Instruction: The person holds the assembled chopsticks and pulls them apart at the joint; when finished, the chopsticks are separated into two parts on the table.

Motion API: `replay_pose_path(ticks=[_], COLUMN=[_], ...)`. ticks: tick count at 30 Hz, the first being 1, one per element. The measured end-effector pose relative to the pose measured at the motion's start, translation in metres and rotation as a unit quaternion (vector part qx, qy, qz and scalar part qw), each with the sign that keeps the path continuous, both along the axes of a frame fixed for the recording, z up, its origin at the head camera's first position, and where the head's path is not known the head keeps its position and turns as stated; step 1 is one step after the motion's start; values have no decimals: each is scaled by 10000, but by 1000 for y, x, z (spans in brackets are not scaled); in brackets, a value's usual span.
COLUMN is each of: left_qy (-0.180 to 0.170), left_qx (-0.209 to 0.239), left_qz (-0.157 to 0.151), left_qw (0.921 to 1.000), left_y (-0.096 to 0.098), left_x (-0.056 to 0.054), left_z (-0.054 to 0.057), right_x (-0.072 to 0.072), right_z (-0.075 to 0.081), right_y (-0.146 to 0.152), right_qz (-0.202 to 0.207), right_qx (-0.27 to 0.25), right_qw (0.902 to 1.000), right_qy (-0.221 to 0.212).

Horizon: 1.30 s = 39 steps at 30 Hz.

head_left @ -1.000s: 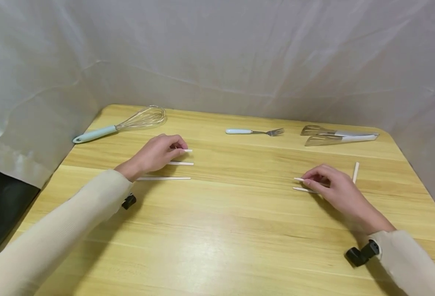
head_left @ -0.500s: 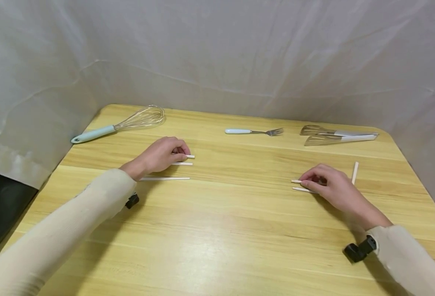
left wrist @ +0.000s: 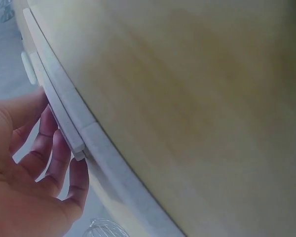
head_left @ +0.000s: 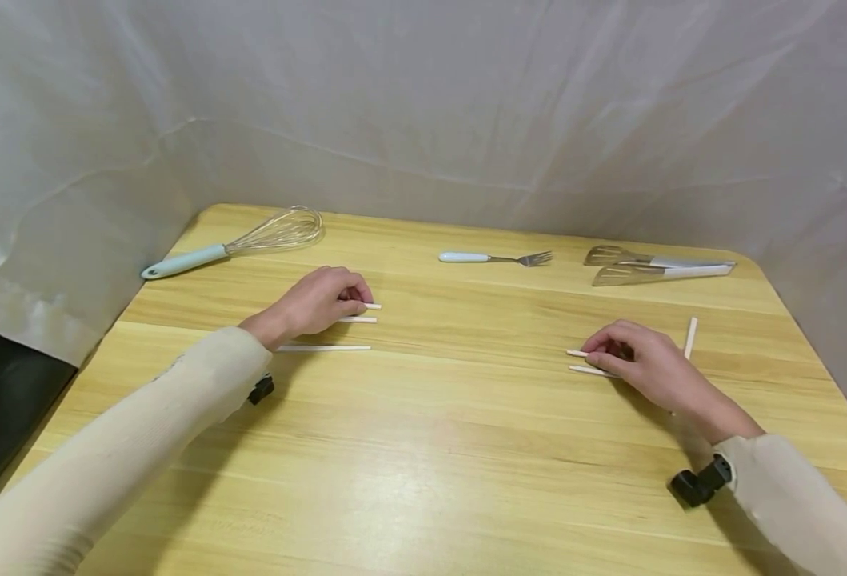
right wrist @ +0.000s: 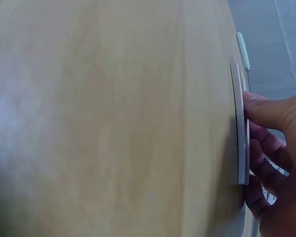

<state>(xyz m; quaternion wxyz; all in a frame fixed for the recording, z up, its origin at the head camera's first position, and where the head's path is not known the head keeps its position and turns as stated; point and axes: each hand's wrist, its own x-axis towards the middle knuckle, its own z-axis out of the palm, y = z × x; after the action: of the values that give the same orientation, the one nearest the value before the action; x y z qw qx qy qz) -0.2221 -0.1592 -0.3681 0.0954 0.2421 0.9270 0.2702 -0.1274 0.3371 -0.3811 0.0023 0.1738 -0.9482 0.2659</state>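
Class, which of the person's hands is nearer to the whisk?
Left. The left hand is close to the whisk, in front and to its right; the right hand is far across the table.

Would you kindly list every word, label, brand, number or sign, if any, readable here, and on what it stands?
None readable: no lettering shows on the whisk, fork, tongs or white sticks.
Any marks on the black wrist cameras are too small to read.

No readable text, labels, brands, numbers or signs in the head view or either wrist view.
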Motion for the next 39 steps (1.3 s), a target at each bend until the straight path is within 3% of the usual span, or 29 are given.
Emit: replay_pose_path(ticks=[8, 14, 20, 25, 29, 39], left_qy=[-38, -17, -219, -566, -783, -698], left_qx=[257, 377, 381, 444, 378, 290], left_qz=[238, 322, 374, 196, 108, -112], left_qw=[9994, 9988, 9983, 9972, 9962, 9971], left_y=[-24, -59, -89, -108, -117, -123], left_x=[6, 22, 39, 51, 56, 59], left_z=[11, 16, 14, 11, 9, 3], right_x=[-2, -3, -3, -2, -2, 0], right_z=[2, 4, 4, 3, 3, 2], right_y=[-3, -4, -3, -1, 0, 0], right_qz=[18, 39, 52, 98, 121, 97], right_qx=[15, 34, 72, 77, 49, 22], right_qw=[9999, 9998, 9998, 9999, 9999, 9999], right_qy=[-145, -212, -171, -90, -19, 21])
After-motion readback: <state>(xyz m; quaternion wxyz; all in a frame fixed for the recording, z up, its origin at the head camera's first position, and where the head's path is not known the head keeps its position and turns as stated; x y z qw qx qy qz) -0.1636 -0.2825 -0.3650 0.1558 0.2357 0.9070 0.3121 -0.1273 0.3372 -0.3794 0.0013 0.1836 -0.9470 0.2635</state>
